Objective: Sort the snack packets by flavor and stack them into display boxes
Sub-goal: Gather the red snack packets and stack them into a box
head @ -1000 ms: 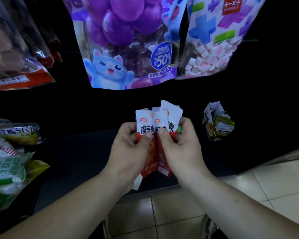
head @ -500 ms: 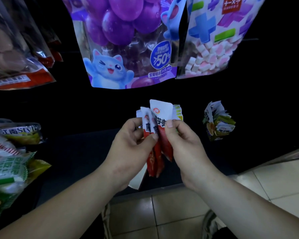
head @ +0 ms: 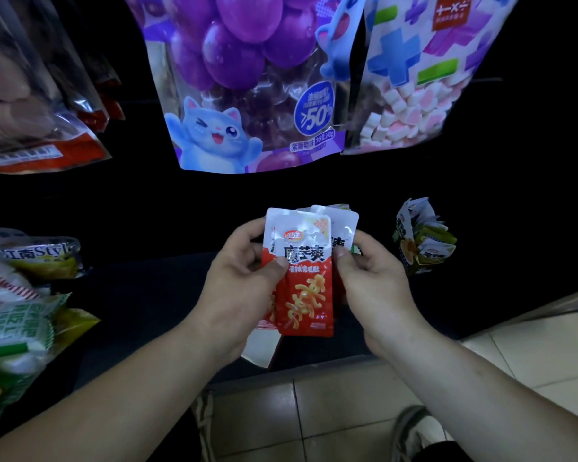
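Observation:
I hold a small bundle of red and white snack packets (head: 309,288) upright in front of me, over a dark shelf. My left hand (head: 244,285) grips the front packet, thumb pressed on its face. My right hand (head: 371,278) pinches the packets behind it from the right side. The front packet faces me flat, showing black characters and an orange noodle picture. A green edge of another packet peeks out at the right hand. A cluster of green and white snack packets (head: 421,241) stands on the dark shelf to the right, apart from my hands.
Big candy bags hang above: a purple grape bag with a blue cat (head: 247,95) and a bag of pink and white sweets (head: 411,88). Green and yellow bags (head: 17,311) pile at the left. A white shelf label (head: 261,348) hangs below my hands. Tiled floor (head: 347,411) lies below.
The front red packet has turned from edge-on to flat facing me and now covers the others. My left thumb has shifted onto its face; my right hand has moved to the right side.

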